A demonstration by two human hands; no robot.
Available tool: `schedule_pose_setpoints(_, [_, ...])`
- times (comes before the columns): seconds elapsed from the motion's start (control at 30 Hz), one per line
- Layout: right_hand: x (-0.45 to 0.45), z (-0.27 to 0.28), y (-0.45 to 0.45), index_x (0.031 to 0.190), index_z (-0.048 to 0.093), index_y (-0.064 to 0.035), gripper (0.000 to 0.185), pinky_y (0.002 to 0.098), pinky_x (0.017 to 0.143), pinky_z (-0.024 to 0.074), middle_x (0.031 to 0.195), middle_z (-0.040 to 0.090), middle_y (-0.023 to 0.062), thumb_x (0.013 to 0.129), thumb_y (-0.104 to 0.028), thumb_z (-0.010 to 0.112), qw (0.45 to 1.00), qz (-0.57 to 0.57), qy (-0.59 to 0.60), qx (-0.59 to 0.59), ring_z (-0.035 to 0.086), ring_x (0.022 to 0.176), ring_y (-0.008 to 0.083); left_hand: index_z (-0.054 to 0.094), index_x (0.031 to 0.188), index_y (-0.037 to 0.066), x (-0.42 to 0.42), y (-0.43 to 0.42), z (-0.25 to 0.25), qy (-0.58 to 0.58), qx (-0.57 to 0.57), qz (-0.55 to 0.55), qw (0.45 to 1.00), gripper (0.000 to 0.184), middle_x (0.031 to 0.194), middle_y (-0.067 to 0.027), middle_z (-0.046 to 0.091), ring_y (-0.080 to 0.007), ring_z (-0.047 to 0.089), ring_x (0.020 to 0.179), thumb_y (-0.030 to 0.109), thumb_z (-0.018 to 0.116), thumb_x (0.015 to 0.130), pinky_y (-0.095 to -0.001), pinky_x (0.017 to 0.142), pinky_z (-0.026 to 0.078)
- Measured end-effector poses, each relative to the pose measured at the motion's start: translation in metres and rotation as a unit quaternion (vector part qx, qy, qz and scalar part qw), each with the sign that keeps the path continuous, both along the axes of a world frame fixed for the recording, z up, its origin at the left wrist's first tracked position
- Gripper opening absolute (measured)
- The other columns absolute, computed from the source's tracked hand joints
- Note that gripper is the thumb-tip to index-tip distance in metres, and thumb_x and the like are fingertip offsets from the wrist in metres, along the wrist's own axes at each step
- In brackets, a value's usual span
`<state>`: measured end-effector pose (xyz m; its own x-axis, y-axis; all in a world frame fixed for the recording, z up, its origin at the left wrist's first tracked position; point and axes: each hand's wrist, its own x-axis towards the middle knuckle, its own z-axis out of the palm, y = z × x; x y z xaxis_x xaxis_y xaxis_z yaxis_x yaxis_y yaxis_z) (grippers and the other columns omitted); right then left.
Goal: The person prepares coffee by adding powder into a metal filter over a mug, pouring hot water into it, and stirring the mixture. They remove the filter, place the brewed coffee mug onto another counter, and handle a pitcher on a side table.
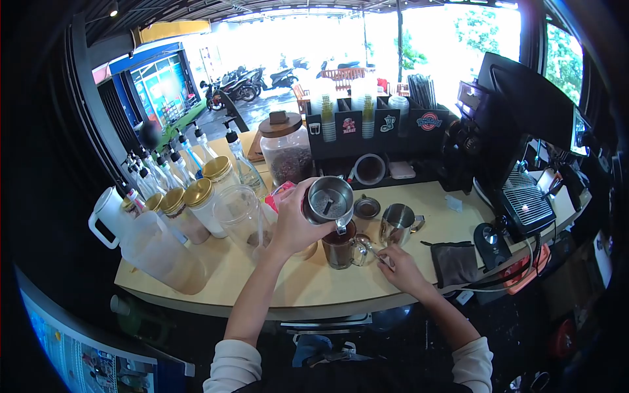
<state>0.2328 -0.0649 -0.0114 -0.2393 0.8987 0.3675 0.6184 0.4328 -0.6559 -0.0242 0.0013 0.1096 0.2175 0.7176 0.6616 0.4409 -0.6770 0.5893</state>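
My left hand (296, 221) is wrapped round a steel cup (330, 199), whose open mouth faces me; a small dark object shows inside it. Just beneath stands a steel mug (339, 254) with a handle and reddish-brown liquid at its top. Whether the cup touches the mug's rim I cannot tell. A metal spoon (368, 246) is held in my right hand (403, 270), its bowl beside the mug's handle. Behind that hand stands a steel pitcher (396, 224). A small round metal lid or strainer (367, 207) lies at the pitcher's left.
On the left are a clear tub (237, 208), a cloudy plastic jug (157, 252), gold-lidded jars (199, 192) and several pump bottles. A black cup organizer (409, 128) lines the back. To the right lie a dark cloth (452, 263), a small black scale (491, 243) and a coffee machine (524, 200).
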Motion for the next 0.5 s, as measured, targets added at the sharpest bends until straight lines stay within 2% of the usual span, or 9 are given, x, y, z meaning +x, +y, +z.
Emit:
schedule_pose_setpoints(0.1, [0.005, 0.018, -0.002, 0.098, 0.058, -0.0015, 0.021, 0.0396, 0.075, 0.0477, 0.094, 0.057, 0.0164, 0.078, 0.0, 0.065, 0.999, -0.008, 0.017, 0.04, 0.059, 0.087, 0.0356, 0.053, 0.122, 0.01, 0.0, 0.0, -0.003, 0.035, 0.052, 0.018, 0.998, 0.078, 0.111, -0.0081, 0.065, -0.0277, 0.057, 0.107, 0.024, 0.086, 0.052, -0.0407, 0.102, 0.033])
schedule_pose_setpoints(0.17, [0.015, 0.034, 0.002, 0.101, 0.057, -0.0009, 0.022, 0.0395, 0.076, 0.0472, 0.094, 0.057, 0.0156, 0.079, 0.0, 0.063, 0.985, -0.07, 0.042, 0.153, 0.059, 0.088, 0.0347, 0.051, 0.124, 0.01, -0.001, -0.001, -0.006, 0.045, 0.061, 0.025, 0.997, 0.08, 0.113, -0.0078, 0.064, -0.0278, 0.057, 0.109, 0.024, 0.085, 0.053, -0.0417, 0.104, 0.031])
schedule_pose_setpoints(0.2, [0.022, 0.037, 0.009, 0.101, 0.057, -0.0009, 0.022, 0.0395, 0.076, 0.0472, 0.094, 0.057, 0.0156, 0.079, 0.0, 0.063, 0.985, -0.07, 0.041, 0.153, 0.059, 0.088, 0.0347, 0.05, 0.125, 0.011, -0.002, -0.001, -0.007, 0.057, 0.067, 0.03, 0.996, 0.081, 0.116, -0.0075, 0.063, -0.0278, 0.056, 0.111, 0.024, 0.085, 0.054, -0.0427, 0.105, 0.029])
schedule_pose_setpoints(0.27, [0.039, 0.037, 0.022, 0.103, 0.056, -0.0002, 0.02, 0.039, 0.077, 0.0473, 0.097, 0.058, 0.0152, 0.083, -0.001, 0.06, 0.957, -0.141, 0.032, 0.252, 0.059, 0.089, 0.0344, 0.049, 0.126, 0.012, -0.001, -0.002, -0.008, 0.057, 0.083, 0.021, 0.995, 0.082, 0.119, -0.0071, 0.061, -0.0267, 0.055, 0.113, 0.023, 0.085, 0.054, -0.0437, 0.106, 0.027])
schedule_pose_setpoints(0.33, [0.058, 0.017, 0.038, 0.104, 0.056, -0.0003, 0.018, 0.038, 0.077, 0.0473, 0.096, 0.059, 0.0154, 0.086, -0.002, 0.057, 0.961, -0.148, 0.031, 0.231, 0.059, 0.089, 0.0337, 0.048, 0.128, 0.012, 0.0, -0.004, -0.007, 0.058, 0.1, 0.011, 0.993, 0.082, 0.122, -0.0068, 0.06, -0.0256, 0.054, 0.116, 0.023, 0.085, 0.055, -0.0448, 0.107, 0.025])
schedule_pose_setpoints(0.4, [0.066, 0.007, 0.047, 0.105, 0.056, -0.0005, 0.016, 0.037, 0.078, 0.0472, 0.095, 0.06, 0.0156, 0.089, -0.003, 0.055, 0.965, -0.153, 0.03, 0.213, 0.06, 0.088, 0.0329, 0.05, 0.125, 0.012, 0.003, -0.006, -0.005, 0.068, 0.13, 0.029, 0.989, 0.08, 0.124, -0.0049, 0.06, -0.0234, 0.054, 0.116, 0.018, 0.084, 0.053, -0.0417, 0.107, 0.026])
schedule_pose_setpoints(0.47, [0.069, -0.003, 0.049, 0.103, 0.056, -0.0013, 0.012, 0.0333, 0.079, 0.0467, 0.09, 0.061, 0.0123, 0.094, -0.009, 0.052, 0.969, -0.164, 0.146, 0.113, 0.061, 0.084, 0.0244, 0.05, 0.125, 0.012, 0.003, -0.006, -0.005, 0.072, 0.139, 0.031, 0.987, 0.08, 0.125, -0.0044, 0.059, -0.0229, 0.053, 0.117, 0.017, 0.083, 0.053, -0.0416, 0.107, 0.026])
schedule_pose_setpoints(0.5, [0.072, -0.011, 0.054, 0.103, 0.056, -0.0013, 0.012, 0.0333, 0.079, 0.0467, 0.09, 0.061, 0.0123, 0.094, -0.009, 0.052, 0.969, -0.162, 0.146, 0.113, 0.061, 0.084, 0.0244, 0.05, 0.126, 0.013, 0.003, -0.006, -0.006, 0.077, 0.148, 0.032, 0.986, 0.08, 0.126, -0.0039, 0.058, -0.0224, 0.052, 0.118, 0.017, 0.083, 0.053, -0.0414, 0.106, 0.025])
